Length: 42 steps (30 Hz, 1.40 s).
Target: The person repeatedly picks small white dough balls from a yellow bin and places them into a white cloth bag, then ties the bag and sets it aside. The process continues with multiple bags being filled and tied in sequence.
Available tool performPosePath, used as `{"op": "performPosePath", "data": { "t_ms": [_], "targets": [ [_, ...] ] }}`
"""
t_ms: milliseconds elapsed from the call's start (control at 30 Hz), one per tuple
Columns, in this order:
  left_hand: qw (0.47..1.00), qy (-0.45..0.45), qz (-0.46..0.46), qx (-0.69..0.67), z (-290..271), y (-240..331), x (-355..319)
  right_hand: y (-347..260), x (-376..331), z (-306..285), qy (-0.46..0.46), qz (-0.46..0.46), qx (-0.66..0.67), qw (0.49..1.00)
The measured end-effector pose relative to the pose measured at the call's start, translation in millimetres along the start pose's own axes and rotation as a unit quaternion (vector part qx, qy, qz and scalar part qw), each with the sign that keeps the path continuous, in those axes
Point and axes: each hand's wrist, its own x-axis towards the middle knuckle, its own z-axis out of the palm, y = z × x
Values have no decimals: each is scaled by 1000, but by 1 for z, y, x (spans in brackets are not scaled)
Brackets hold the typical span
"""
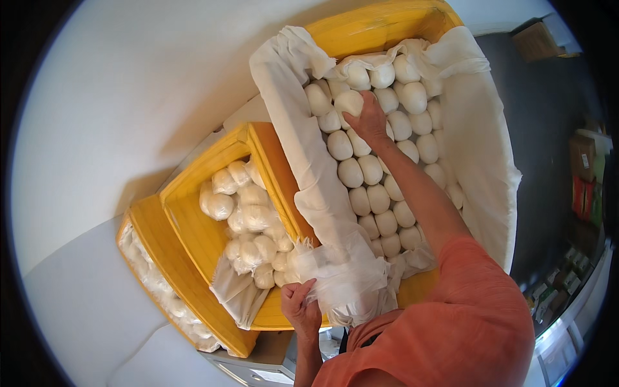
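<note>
My right hand (369, 121) reaches into a large yellow crate (377, 27) lined with white cloth (291, 77) and grips a white dough ball (349, 101) near the far end. Rows of similar dough balls (369, 169) fill that crate. My left hand (298, 308) holds a thin clear plastic bag (335, 271) at the crate's near corner. To the left, a smaller yellow crate (193, 222) holds dough balls wrapped in plastic (248, 216).
A third yellow crate (161, 258) with more white pieces sits below and left of the smaller one. White walls lie to the left. A dark floor and shelves with boxes (583, 180) are on the right. A cardboard box (535, 40) stands at the top right.
</note>
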Motion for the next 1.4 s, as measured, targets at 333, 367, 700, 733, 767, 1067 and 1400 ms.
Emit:
{"op": "performPosePath", "data": {
  "t_ms": [333, 367, 700, 733, 767, 1067, 1400],
  "targets": [
    [995, -22, -82, -59, 11, 4, 12, -66, -2, 42, 38, -19, -90, 995],
    [988, -9, -111, -105, 11, -1, 7, -69, -4, 40, 1, -20, -121, 992],
    [976, -23, -137, -166, 10, -9, -10, -80, 38, 40, -172, 5, -253, 952],
    [982, -39, -123, -135, 7, -13, -11, -80, 48, 37, -181, 15, -240, 954],
    [987, -50, -99, -115, 3, -14, -13, -80, 58, 34, -192, 24, -227, 955],
    [947, -54, -150, -279, -28, 13, -19, -39, 10, -79, -178, 75, -13, 981],
    [972, -56, -40, -223, -52, 27, 13, -69, -107, -219, -194, 224, 808, 510]
  ]
}}
